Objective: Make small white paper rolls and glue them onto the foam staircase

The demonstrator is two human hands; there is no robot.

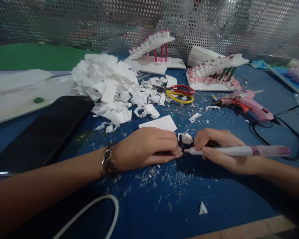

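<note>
My right hand (220, 147) is closed around a marker (233, 151) with a white barrel and a pink cap on its rear end. The marker's tip points left, close to the fingertips of my left hand (149, 146). Those fingers are pinched together low over the blue table, and what they hold, if anything, is mostly hidden. Just behind the fingertips lies a small crumpled white paper piece (185, 138) beside something dark. A flat white paper strip (159, 123) rests behind my left hand.
Paper scraps (104, 78) are heaped behind my left hand, near red-and-yellow-handled scissors (180, 94). Two white paper models (154, 41) stand by the perforated metal screen (149, 20). At right lies a pink glue gun (254, 104); at left, a black flat object (45, 132). A white cable (89, 207) curves in front.
</note>
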